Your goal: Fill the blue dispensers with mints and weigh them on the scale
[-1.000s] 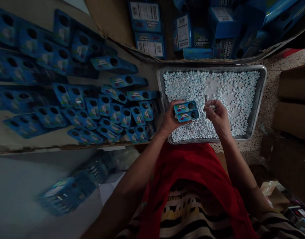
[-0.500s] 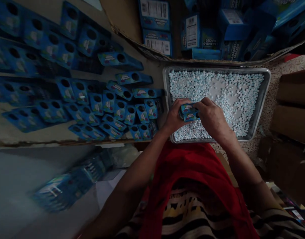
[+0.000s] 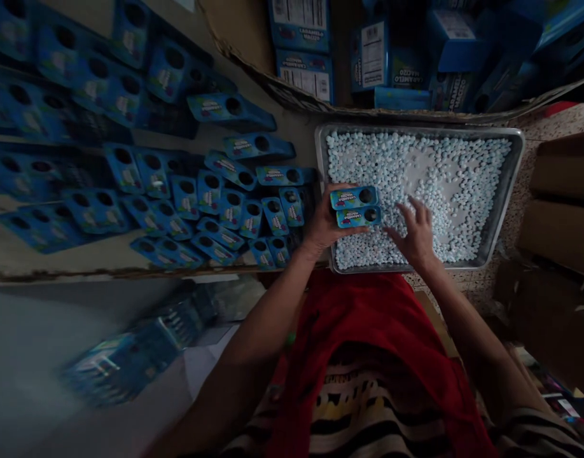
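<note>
My left hand [image 3: 323, 229] is closed around two small blue candy boxes [image 3: 355, 207], each with a round hole at its right end, held over the near left part of a metal tray [image 3: 509, 191]. The tray is filled with small pale blue and white candies [image 3: 444, 165]. My right hand [image 3: 416, 235] rests in the candies just right of the boxes, fingers spread and pressing down among them. Whether any candies are pinched under its fingertips is hidden.
Many small blue boxes [image 3: 215, 203] with round holes lie in rows on the surface left of the tray. An open cardboard carton [image 3: 392, 57] of larger blue cartons stands behind the tray. Brown cardboard boxes [image 3: 563, 210] sit at the right. A blurred blue item [image 3: 125, 356] lies near left.
My right hand left the two boxes, where it was closed at their holes, and dropped to the right into the candies with fingers spread. My left hand kept the boxes.
</note>
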Motion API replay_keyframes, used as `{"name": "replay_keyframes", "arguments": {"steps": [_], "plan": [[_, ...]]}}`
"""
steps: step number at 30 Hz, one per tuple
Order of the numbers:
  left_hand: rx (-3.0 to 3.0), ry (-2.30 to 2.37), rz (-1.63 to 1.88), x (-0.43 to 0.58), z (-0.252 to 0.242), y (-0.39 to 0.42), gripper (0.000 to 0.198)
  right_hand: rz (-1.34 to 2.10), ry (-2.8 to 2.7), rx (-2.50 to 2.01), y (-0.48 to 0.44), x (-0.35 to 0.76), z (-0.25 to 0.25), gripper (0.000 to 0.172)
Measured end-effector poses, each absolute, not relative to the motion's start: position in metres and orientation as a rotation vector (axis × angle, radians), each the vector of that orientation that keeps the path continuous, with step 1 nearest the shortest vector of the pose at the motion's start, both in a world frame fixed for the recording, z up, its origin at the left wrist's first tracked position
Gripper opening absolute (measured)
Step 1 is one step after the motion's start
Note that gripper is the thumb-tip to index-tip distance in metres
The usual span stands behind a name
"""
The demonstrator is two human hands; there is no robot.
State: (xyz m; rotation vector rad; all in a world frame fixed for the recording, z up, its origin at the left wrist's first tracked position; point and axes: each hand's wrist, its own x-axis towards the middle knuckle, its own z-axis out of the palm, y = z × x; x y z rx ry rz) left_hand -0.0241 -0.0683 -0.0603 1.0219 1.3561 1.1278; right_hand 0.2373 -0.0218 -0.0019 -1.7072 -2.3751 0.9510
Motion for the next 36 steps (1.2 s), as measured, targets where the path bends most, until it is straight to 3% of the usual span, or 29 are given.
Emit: {"name": "replay_keyframes", "arguments": {"steps": [2,3,6,10,15,21,24,30,36], "plan": [[0.999,1.405,1.15,-0.028,-0.061,-0.071,0.106,0.961,-2.713,-1.528,-0.035,0.236,-0.02,0.072],[0.992,1.429,1.159,-0.03,-0.062,-0.073,0.106,0.967,-2.819,-1.448,-0.037,0.234,-0.028,0.072],[1.005,1.434,1.142,-0.035,-0.063,-0.077,0.109,0.987,-2.854,-1.421,-0.017,0.226,-0.047,0.048],[1.043,1.392,1.098,-0.037,-0.063,-0.08,0.11,1.112,-2.394,-1.657,0.024,0.222,-0.052,0.028],[1.061,1.291,1.189,-0.031,-0.064,-0.078,0.107,1.461,-1.717,-1.609,0.026,0.223,0.0,0.014],[1.136,1.318,1.182,-0.024,-0.058,-0.074,0.096,1.598,-1.745,-1.402,0.004,0.201,0.07,0.017],[1.13,1.379,1.153,-0.021,-0.055,-0.074,0.094,1.515,-1.954,-1.402,0.003,0.19,0.073,0.023],[1.221,1.448,1.082,-0.024,-0.045,-0.073,0.081,1.455,-1.951,-1.611,0.006,0.182,0.06,0.008],[1.254,1.523,0.908,-0.029,-0.029,-0.069,0.082,1.365,-2.145,-1.535,0.017,0.171,0.064,0.035]]}}
